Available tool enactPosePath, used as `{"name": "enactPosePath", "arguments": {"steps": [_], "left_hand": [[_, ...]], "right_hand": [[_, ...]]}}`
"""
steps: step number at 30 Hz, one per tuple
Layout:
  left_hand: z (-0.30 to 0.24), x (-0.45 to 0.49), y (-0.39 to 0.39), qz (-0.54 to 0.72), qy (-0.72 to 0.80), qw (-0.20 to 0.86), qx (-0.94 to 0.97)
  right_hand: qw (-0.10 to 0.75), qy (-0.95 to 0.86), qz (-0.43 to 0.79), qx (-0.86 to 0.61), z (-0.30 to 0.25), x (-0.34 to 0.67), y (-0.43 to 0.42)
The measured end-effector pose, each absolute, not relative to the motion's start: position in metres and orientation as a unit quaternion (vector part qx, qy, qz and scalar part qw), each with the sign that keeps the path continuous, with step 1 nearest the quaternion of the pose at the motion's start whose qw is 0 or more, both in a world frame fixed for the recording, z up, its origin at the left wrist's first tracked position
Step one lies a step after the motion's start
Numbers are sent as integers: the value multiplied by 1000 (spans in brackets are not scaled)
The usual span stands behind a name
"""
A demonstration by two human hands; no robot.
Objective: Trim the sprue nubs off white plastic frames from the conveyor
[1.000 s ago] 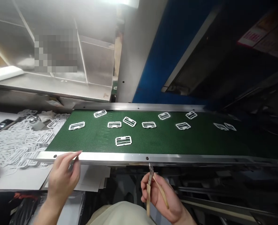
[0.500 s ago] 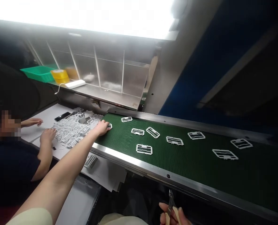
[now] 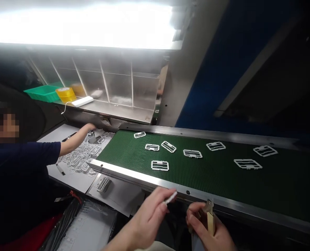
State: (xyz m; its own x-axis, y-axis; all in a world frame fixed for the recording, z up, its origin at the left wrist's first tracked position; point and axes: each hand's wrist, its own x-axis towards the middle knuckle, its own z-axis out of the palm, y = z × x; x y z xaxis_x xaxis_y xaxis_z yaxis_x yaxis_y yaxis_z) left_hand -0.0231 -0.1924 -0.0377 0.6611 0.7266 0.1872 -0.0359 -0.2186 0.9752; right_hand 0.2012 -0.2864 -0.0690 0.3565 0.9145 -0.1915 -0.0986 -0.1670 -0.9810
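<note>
My left hand point(image 3: 151, 216) is low in front of the conveyor's steel edge, fingers pinched on a small white plastic frame part point(image 3: 170, 198) seen edge-on. Just to its right, my right hand point(image 3: 208, 228) is closed round small cutting pliers point(image 3: 209, 213) with pale handles, their jaws pointing up toward the rail. Several white frame parts point(image 3: 160, 165) lie flat on the green conveyor belt point(image 3: 209, 177) beyond my hands.
A co-worker in a dark blue shirt sits at the left, one arm point(image 3: 75, 138) reaching over a heap of white parts point(image 3: 83, 155) on the white table. A short stack of parts point(image 3: 104, 183) lies on paper below the rail. Steel shelf with a green tray point(image 3: 41, 93) and yellow tape roll point(image 3: 65, 94) stands behind.
My left hand has come back from the belt's left end with a white part and now sits by my right hand. The right hand with the pliers rose. The co-worker's arm shifted.
</note>
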Motion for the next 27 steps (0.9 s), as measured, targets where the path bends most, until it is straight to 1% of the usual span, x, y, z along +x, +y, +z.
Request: {"name": "enactPosePath", "arguments": {"steps": [4,7,11,15,19,27], "left_hand": [[-44,-11,-216,325,210,633,670],[-45,-9,-217,323,221,614,685],[-46,-10,-220,315,228,610,690],[-61,-12,-227,315,220,626,679],[-79,-11,-231,329,216,603,694],[-87,0,-230,352,238,541,725]], "right_hand": [[530,-479,351,-605,-52,201,-277],[515,-544,295,-593,-37,198,-273],[507,-568,292,-579,-26,194,-276],[542,-575,274,-549,-19,191,-282],[569,-584,246,-523,-15,196,-289],[564,-652,183,-472,-18,203,-304]]}}
